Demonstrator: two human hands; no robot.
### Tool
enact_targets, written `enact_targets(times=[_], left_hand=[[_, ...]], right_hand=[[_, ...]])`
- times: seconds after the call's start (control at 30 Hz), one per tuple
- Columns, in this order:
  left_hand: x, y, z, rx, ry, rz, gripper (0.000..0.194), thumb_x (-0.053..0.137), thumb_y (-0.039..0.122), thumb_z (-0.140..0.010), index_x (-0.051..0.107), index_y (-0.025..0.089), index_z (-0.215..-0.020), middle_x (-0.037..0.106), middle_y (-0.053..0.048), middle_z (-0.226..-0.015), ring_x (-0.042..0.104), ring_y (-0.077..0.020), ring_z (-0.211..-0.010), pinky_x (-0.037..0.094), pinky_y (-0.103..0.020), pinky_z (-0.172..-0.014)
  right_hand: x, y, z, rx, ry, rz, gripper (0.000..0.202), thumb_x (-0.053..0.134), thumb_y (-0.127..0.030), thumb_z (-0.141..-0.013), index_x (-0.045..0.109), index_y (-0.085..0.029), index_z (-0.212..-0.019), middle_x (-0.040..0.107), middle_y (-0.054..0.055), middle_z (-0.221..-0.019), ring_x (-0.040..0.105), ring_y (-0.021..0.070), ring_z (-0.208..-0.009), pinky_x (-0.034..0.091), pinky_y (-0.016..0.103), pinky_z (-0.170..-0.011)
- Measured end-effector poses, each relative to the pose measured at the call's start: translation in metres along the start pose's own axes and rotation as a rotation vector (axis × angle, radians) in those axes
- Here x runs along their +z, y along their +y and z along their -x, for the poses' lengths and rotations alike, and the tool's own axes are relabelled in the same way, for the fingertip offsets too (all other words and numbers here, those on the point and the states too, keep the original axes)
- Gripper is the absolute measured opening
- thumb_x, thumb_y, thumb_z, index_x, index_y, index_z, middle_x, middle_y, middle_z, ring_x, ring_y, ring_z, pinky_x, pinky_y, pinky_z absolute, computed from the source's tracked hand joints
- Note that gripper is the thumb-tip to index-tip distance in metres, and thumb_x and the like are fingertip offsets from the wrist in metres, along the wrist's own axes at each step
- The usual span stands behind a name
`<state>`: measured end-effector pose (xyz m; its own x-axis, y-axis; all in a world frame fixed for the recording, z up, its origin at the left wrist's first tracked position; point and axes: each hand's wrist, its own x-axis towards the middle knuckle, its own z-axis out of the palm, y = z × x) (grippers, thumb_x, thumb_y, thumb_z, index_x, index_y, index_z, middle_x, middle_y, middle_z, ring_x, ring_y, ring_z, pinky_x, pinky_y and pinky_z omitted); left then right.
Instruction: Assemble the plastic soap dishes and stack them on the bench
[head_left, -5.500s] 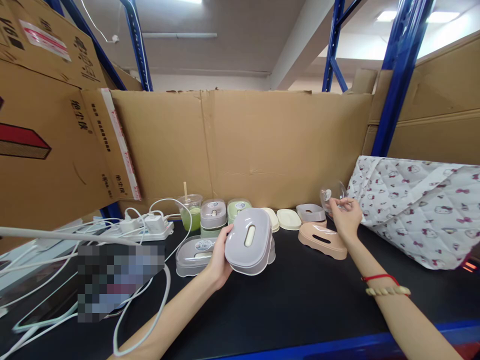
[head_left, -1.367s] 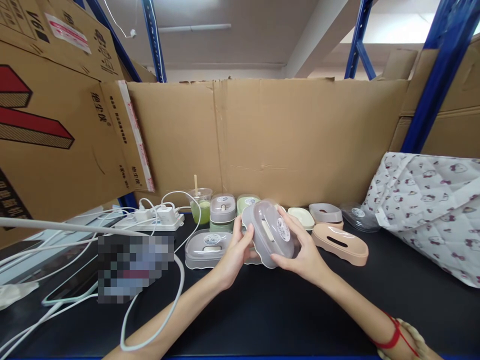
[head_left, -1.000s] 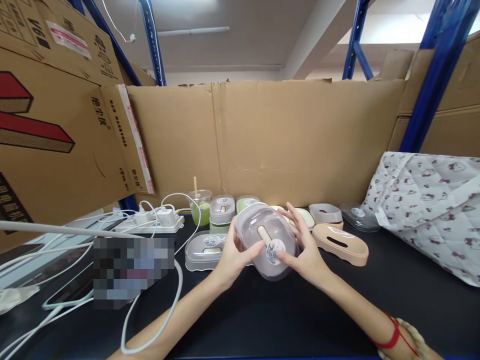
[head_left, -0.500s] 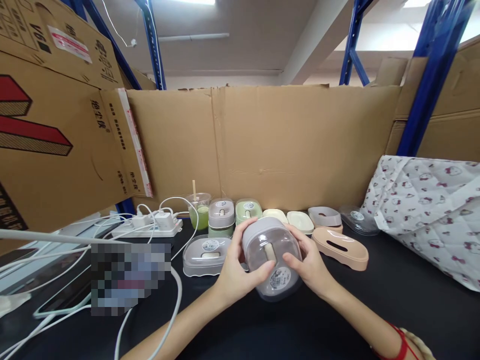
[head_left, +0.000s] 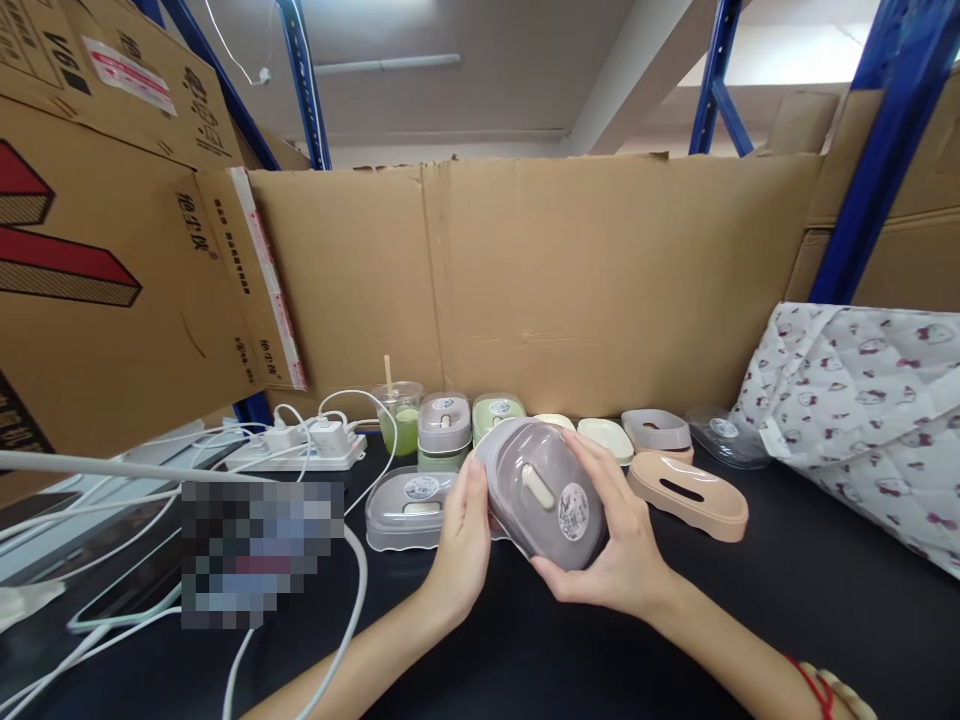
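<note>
Left of the peach slotted tray [head_left: 688, 510], the left hand [head_left: 460, 550] and right hand [head_left: 626, 560] together grip a tilted, clear-covered grey box [head_left: 541, 515] by its opposite sides.

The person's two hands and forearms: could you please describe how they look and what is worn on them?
The left hand and right hand are ungloved. No sleeve shows on the left forearm or right forearm. The right one wears a red cord and a chunky pale bracelet.
</note>
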<state>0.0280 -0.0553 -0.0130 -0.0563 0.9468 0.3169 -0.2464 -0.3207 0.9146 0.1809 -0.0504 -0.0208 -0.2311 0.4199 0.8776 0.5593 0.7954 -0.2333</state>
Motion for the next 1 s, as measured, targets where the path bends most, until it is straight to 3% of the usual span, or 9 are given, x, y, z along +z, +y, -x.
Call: enact_targets(times=[0.17, 0.33, 0.53, 0.73, 1.0], left_hand=[[0.0023, 0.0018, -0.0010, -0.036, -0.029, 0.051, 0.069, 0.051, 0.073, -0.069, 0.058, 0.017, -0.109, 0.067, -0.009, -0.096, 0.064, -0.0245, -0.086, 0.054, -0.031, -0.064], [0.0015, 0.0002, 0.0004, -0.019, -0.001, 0.039, 0.067, 0.050, 0.071, -0.071, 0.058, 0.018, -0.111, 0.067, -0.009, -0.101, 0.063, -0.0245, -0.090, 0.054, -0.030, -0.066], [0.0011, -0.0036, 0.0029, 0.029, -0.046, -0.002, 0.062, 0.049, 0.067, -0.075, 0.058, 0.021, -0.115, 0.065, -0.009, -0.107, 0.060, -0.0247, -0.098, 0.053, -0.031, -0.075], [0.0005, -0.0058, 0.0019, 0.002, -0.037, 0.038, 0.064, 0.049, 0.067, -0.075, 0.056, 0.020, -0.118, 0.064, -0.009, -0.109, 0.059, -0.0249, -0.101, 0.052, -0.033, -0.078], [0.0038, -0.0053, 0.0008, -0.116, -0.030, 0.209, 0.063, 0.056, 0.067, -0.070, 0.057, 0.019, -0.112, 0.066, -0.010, -0.107, 0.064, -0.0243, -0.090, 0.054, -0.030, -0.065]], right_hand=[[-0.0002, 0.0018, -0.0007, -0.010, 0.011, -0.043, 0.092, 0.068, -0.030, -0.057, 0.030, -0.025, -0.140, 0.046, 0.009, -0.135, 0.047, 0.0307, -0.123, 0.050, 0.044, -0.093], [-0.0024, 0.0043, -0.0023, -0.012, 0.067, -0.067, 0.090, 0.067, -0.029, -0.059, 0.030, -0.024, -0.141, 0.047, 0.010, -0.136, 0.049, 0.0300, -0.121, 0.048, 0.045, -0.095], [-0.0039, 0.0042, -0.0025, -0.028, -0.016, -0.041, 0.087, 0.065, -0.028, -0.061, 0.031, -0.026, -0.141, 0.042, 0.009, -0.141, 0.043, 0.0317, -0.126, 0.045, 0.048, -0.097], [-0.0037, 0.0023, -0.0034, -0.015, -0.022, -0.048, 0.085, 0.066, -0.029, -0.061, 0.034, -0.028, -0.140, 0.042, 0.009, -0.141, 0.044, 0.0322, -0.126, 0.042, 0.051, -0.099], [-0.0041, 0.0055, -0.0051, 0.024, 0.001, -0.124, 0.070, 0.067, -0.035, -0.064, 0.046, -0.030, -0.130, 0.045, 0.009, -0.137, 0.044, 0.0331, -0.125, 0.039, 0.054, -0.100]])
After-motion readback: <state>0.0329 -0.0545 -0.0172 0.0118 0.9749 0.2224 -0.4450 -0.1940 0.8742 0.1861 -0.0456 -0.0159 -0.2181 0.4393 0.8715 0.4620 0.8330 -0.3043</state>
